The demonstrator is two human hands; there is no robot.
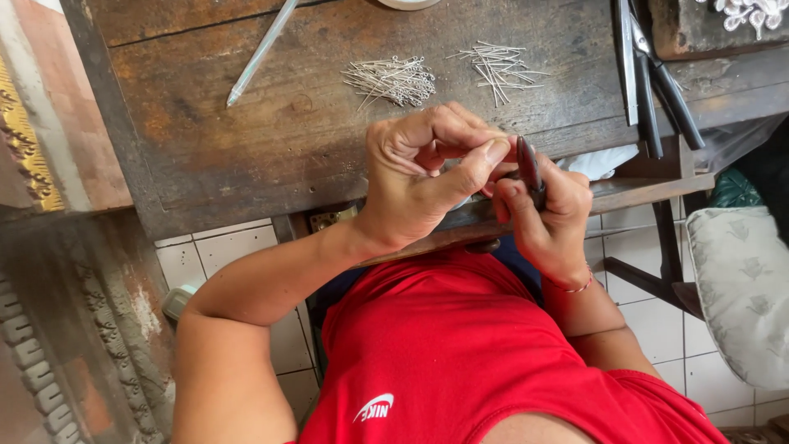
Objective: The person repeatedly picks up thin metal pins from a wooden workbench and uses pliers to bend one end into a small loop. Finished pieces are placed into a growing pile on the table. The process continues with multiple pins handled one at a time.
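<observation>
Red shirt (460, 353) fills the foreground, nearest the lens, and beyond it the worn wooden worktop (271, 123) spans the view. At its near edge the two hands meet, touching. Left hand (419, 177) curls shut, thumb pressed to fingertips, pinching something too small to make out. Right hand (546, 222) has its grip closed around dark-handled pliers (528, 168), whose tip is hidden between the fingers. Black cutters (653, 78) lie at the right, a pale pen (261, 51) at the left. Two heaps of thin metal pins (390, 80) and (497, 64) rest well apart from the hands. Working over the edge, a loosened pinch would likely drop the tiny piece into the lap or onto the tiles (657, 321); the pliers could also nip a fingertip.
</observation>
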